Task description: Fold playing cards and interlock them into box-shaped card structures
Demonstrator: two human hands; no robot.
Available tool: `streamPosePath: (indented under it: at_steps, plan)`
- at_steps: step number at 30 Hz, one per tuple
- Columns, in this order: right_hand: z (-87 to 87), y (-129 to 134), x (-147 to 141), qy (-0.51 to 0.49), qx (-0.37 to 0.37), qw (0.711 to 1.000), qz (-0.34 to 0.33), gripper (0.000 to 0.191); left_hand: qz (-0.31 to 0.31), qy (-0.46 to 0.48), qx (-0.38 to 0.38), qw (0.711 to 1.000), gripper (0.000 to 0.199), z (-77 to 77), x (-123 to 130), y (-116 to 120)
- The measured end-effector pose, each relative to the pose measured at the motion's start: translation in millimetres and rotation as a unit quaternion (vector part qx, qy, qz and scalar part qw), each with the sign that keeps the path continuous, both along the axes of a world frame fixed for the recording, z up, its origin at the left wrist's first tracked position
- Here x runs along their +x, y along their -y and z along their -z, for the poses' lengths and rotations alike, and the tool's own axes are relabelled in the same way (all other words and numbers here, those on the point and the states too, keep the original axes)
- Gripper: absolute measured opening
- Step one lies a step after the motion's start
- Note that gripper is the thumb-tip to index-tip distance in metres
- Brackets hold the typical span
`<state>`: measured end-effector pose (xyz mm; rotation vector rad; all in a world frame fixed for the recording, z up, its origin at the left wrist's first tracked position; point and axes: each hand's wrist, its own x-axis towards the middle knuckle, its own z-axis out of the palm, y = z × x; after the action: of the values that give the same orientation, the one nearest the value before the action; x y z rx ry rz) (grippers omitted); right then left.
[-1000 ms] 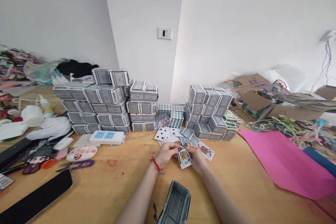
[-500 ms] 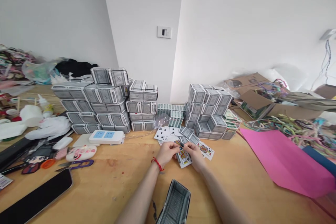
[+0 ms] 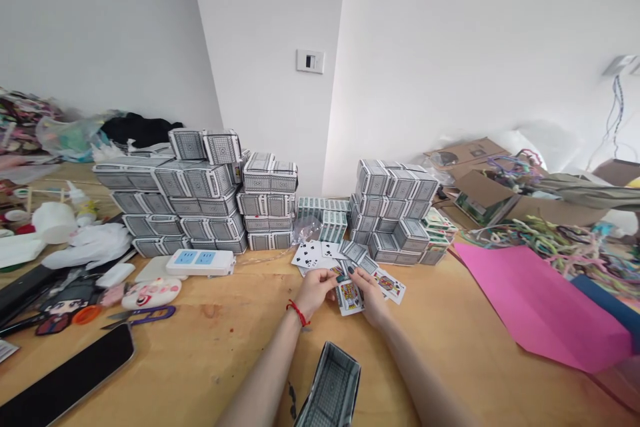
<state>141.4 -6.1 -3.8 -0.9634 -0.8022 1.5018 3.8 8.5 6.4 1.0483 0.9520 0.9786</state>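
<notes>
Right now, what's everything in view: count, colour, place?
face card: one, multicoloured, centre
loose cards: several, white or grey, beyond face card
open box: one, grey, bottom centre
patterned blocks: many, grey, stacked left and right
small packs: many, green, between blocks
phone: one, black, near left
snips: one, purple, beyond phone
paper sheet: one, pink, right
yarn: uncountable, multicoloured, far right
cartons: number unclear, brown, far right
wall switch: one, white, on wall
table: one, brown, foreground
clutter: uncountable, mixed, left side
left hand: one, red bracelet, pinching face card
right hand: one, dark-nailed, pinching face card
</notes>
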Motion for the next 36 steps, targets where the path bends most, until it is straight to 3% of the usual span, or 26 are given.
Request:
streamPosePath:
  at_steps: [5, 10, 16, 24, 33, 36]
  plan:
    - [1.2, 0.0, 0.7, 0.028, 0.022, 0.998, -0.056, 0.029, -0.002, -0.019, 0.022, 1.000, 0.028, -0.7, -0.4, 1.4]
    - [6.6, -3.4, 2.0, 0.033, 0.033, 0.998, -0.035, 0.028, 0.018, -0.050, 0.025, 0.998, 0.030, 1.5, -0.2, 2.4]
    - [7.5, -4.3, 1.6, 0.054, 0.025, 0.998, -0.023, 0.029, 0.023, -0.083, 0.126, 0.988, 0.036, 4.4, -0.3, 2.0]
    - [4.4, -2.7, -2.4, 0.087, 0.032, 0.993, -0.067, 0.028, -0.084, -0.054, 0.040, 0.994, 0.031, 6.5, 0.1, -2.1]
    - [0.4, -0.4, 0.5, 0.131, 0.063, 0.985, -0.097, 0.032, -0.048, -0.044, 0.073, 0.995, 0.022, 3.8, -4.4, -3.3]
    - [-4.4, 2.6, -1.7, 0.155, 0.066, 0.980, -0.108, 0.031, -0.064, -0.067, 0.102, 0.990, 0.020, 4.7, -3.2, -2.9]
